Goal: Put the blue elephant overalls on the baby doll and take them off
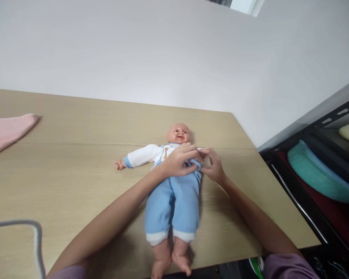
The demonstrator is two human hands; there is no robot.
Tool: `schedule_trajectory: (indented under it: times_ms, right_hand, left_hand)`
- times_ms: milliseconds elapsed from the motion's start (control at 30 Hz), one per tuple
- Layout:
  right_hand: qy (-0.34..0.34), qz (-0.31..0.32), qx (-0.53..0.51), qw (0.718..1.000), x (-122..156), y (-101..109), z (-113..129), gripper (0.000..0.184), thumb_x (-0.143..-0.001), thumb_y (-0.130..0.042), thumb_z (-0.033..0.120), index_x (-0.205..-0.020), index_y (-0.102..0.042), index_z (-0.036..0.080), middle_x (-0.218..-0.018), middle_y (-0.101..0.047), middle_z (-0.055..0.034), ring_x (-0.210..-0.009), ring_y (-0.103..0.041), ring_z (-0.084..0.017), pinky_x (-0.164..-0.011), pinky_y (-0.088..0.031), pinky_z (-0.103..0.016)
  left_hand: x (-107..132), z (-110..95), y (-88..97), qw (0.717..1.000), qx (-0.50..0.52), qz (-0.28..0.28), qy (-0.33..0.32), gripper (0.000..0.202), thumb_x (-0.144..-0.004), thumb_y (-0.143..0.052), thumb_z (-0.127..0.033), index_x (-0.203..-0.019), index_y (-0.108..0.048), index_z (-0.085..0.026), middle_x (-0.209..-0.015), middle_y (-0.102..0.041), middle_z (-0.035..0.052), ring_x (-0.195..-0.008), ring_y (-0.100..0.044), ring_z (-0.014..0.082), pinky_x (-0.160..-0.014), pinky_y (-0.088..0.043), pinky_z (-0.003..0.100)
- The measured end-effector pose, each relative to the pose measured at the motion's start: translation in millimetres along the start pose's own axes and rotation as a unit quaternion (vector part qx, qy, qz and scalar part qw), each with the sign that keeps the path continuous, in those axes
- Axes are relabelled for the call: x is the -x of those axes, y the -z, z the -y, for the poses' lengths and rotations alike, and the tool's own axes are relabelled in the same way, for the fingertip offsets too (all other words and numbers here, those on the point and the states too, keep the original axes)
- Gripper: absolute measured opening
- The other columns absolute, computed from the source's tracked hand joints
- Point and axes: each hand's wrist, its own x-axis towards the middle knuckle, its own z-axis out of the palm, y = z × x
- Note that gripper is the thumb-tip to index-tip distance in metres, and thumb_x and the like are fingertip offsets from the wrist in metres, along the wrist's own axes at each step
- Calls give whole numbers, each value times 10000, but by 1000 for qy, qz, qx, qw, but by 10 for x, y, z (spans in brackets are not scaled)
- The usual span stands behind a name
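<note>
A baby doll (179, 133) lies on its back on the wooden table, its head away from me and its bare feet towards me. It wears light blue trousers (159, 201) with white cuffs and a white top (142, 157) with blue edging. My left hand (180, 161) rests over the doll's chest, fingers curled in a pinch on a blue strap (196, 164) at the side of the waist. My right hand (213, 166) is at the same side, thumb and fingers bent around the clothing there. The doll's arm on that side is mostly hidden by my hands.
A pink cloth (8, 131) lies at the table's far left. A grey bent tube (37, 236) stands at the lower left. To the right, a black metal shelf (296, 201) holds a teal basin (319, 174). A white wall (133, 50) rises behind the table (75, 182).
</note>
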Motion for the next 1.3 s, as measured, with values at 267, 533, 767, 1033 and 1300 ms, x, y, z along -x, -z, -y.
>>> schedule_trajectory:
  times_ms: [267,533,767,1033,1300]
  right_hand:
    - [-52,-21,-38,998,230,-82,221,201,-968,-813,430,-1081,-714,298,-1205,-748,-78,-1224,-671,-327,-1130,-491,-524]
    - [-267,-89,-281,918,194,-138,197,437,-957,-775,692,-940,-637,277,-915,-658,-13,-912,-632,-225,-931,-550,-388]
    - [-233,-69,-95,965,220,-70,169,419,-992,-750,660,-979,-580,278,-854,-585,14,-801,-596,-196,-760,-536,-329]
    - [-218,-48,-33,974,439,6,65,353,-1034,-694,635,-1068,-633,288,-1193,-697,-74,-1230,-671,-271,-1117,-559,-444]
    - [-299,-104,-132,939,335,-130,-180,529,-905,-746,782,-969,-594,280,-904,-653,0,-858,-646,-213,-822,-587,-347]
  left_hand:
    - [-95,126,-62,961,135,-59,232,140,-823,-664,-225,-958,-692,-204,-931,-746,20,-869,-698,205,-816,-534,330]
    - [-72,198,-94,968,39,49,242,195,-950,-652,-409,-914,-654,-217,-872,-725,16,-834,-662,214,-772,-458,341]
    - [-60,185,-86,969,37,51,238,165,-949,-618,-382,-926,-613,-218,-764,-587,-30,-707,-548,179,-667,-379,321]
    - [-24,197,-106,974,-6,68,215,145,-949,-640,-317,-1026,-675,-199,-817,-659,5,-756,-603,197,-698,-413,323]
    - [-16,209,-192,976,-27,33,214,224,-1066,-581,-415,-1003,-637,-208,-931,-738,60,-844,-665,230,-768,-481,356]
